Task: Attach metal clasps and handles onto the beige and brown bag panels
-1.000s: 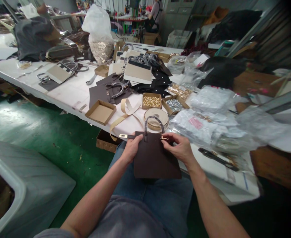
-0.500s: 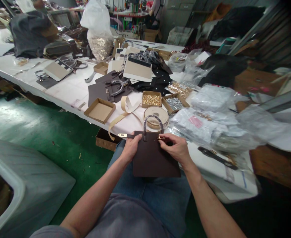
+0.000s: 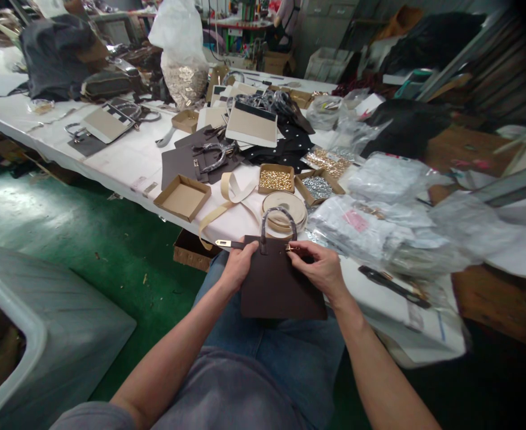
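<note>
A dark brown bag panel [image 3: 281,286] rests against my lap, its wrapped carrying handle [image 3: 279,212] arching up from the top edge. My left hand [image 3: 239,260] pinches the panel's upper left corner. Sticking out to the left there is a dark strap with a gold metal plate [image 3: 224,243] at its end. My right hand [image 3: 319,266] is closed at the upper right of the panel, with a small gold metal fitting [image 3: 290,248] between thumb and fingers, close to the base of the handle. The fitting's exact kind and the inner fingers are hard to make out.
Just beyond the panel lies a tape roll [image 3: 284,210] with a loose beige strip. Around it stand a box of gold pieces [image 3: 275,178], a box of silver pieces [image 3: 318,186] and an empty cardboard tray [image 3: 183,197]. Plastic bags [image 3: 357,221] crowd the right; a grey bin [image 3: 66,334] stands left.
The view has shifted slightly. Both hands keep their holds on the panel and the fitting, and the fitting has turned a little in my right fingers.
</note>
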`<state>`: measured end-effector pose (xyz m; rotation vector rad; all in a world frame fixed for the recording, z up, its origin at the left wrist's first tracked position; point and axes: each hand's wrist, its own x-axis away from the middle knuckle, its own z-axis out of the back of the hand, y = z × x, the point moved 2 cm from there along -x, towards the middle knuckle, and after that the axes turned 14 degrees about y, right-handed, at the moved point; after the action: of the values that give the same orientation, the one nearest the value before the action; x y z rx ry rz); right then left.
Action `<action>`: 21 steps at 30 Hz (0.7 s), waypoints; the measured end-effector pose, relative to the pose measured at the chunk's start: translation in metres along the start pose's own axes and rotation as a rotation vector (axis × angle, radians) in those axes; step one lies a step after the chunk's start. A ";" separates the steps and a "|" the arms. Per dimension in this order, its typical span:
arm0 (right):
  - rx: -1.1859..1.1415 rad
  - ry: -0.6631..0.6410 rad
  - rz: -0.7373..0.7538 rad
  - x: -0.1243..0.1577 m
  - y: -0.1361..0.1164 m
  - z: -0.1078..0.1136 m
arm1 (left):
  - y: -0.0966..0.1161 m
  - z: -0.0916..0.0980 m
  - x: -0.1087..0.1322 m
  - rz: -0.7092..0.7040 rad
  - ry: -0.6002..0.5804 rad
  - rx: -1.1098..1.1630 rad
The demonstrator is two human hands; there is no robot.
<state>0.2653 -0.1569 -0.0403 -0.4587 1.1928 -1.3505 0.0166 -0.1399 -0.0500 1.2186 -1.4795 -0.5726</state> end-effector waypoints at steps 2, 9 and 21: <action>-0.007 -0.028 0.020 -0.001 -0.002 0.001 | 0.002 -0.001 0.001 0.021 0.005 0.013; 0.030 -0.054 0.133 -0.006 -0.008 0.005 | 0.007 -0.004 0.004 0.041 0.002 0.035; 0.006 -0.165 0.210 -0.016 -0.013 0.007 | 0.003 -0.001 0.003 0.017 -0.013 0.019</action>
<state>0.2682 -0.1486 -0.0207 -0.4202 1.0695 -1.1146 0.0165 -0.1419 -0.0460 1.2177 -1.5079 -0.5571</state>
